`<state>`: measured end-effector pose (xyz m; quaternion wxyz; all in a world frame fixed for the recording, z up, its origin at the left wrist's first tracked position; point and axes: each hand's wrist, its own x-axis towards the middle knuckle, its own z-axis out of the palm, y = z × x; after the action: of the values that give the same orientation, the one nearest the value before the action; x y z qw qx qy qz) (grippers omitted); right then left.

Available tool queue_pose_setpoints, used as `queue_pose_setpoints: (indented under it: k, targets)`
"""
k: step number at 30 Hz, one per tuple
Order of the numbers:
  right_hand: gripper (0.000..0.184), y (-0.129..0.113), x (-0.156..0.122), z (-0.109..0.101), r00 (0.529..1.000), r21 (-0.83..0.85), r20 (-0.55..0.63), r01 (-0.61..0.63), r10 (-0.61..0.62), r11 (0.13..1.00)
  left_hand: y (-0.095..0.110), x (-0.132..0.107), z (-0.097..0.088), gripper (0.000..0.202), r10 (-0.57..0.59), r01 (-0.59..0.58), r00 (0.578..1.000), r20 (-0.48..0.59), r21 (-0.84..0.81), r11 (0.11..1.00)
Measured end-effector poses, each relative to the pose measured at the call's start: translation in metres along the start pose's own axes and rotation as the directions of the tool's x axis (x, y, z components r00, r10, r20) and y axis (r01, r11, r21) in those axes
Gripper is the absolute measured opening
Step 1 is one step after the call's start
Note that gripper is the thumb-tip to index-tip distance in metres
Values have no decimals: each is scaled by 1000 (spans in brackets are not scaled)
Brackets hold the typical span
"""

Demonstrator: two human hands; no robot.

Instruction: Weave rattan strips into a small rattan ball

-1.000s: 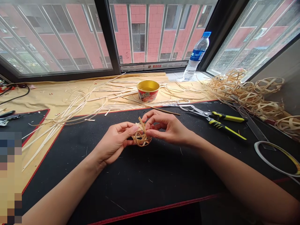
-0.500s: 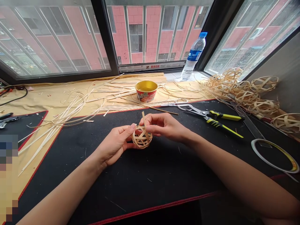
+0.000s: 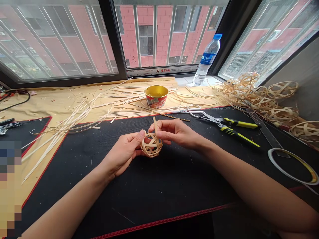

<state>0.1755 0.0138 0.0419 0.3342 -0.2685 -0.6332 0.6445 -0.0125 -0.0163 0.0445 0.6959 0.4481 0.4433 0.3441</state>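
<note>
The left hand (image 3: pixel 126 147) holds a small woven ball (image 3: pixel 151 152) from its left side, thumb on top and fingers beneath, clamped on the weave. The right hand (image 3: pixel 178 133) meets the ball at its upper right, with thumb and fingertips pinched together on a flat strip (image 3: pixel 154 123) that stands up from the weave. The ball is held above the middle of a black mat (image 3: pixel 169 189) with a red edge.

On the far side, a red bowl (image 3: pixel 157 101) with a gold inside stands on a yellow cloth (image 3: pixel 52 106), among thin loose strips (image 3: pixel 74 114) that spread to the left. To the right lie pliers (image 3: pixel 231 131) with yellow and black handles, and nearer, a pale ring (image 3: pixel 271 158). More woven balls (image 3: pixel 264 103) are heaped at the far right. A bottle (image 3: pixel 206 59) with a blue cap stands by the window.
</note>
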Motion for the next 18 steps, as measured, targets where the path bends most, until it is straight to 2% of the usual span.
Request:
queue_pose_setpoints:
  k: [4, 8, 13, 15, 18]
  targets:
    - [31, 5, 1, -1, 1000, -26, -11, 13, -14, 1000, 0, -1, 2, 46, 93, -88, 995, -26, 146, 985]
    - [30, 10, 3, 0, 1000, -50, -1, 9, -9, 999, 0, 0, 0, 46, 234, -160, 960, -152, 385, 909]
    - [34, 12, 6, 3, 993, -3, -106, -58, 58, 998, -5, 7, -8, 51, 278, -180, 948, -154, 459, 870]
    - [37, 13, 7, 3, 982, 39, -178, -58, 64, 998, -6, 7, -10, 50, 377, -232, 911, -170, 543, 807]
    - [37, 15, 9, 0, 957, 97, -282, -42, 68, 994, -6, 5, -12, 37, 595, -327, 784, -177, 697, 638]
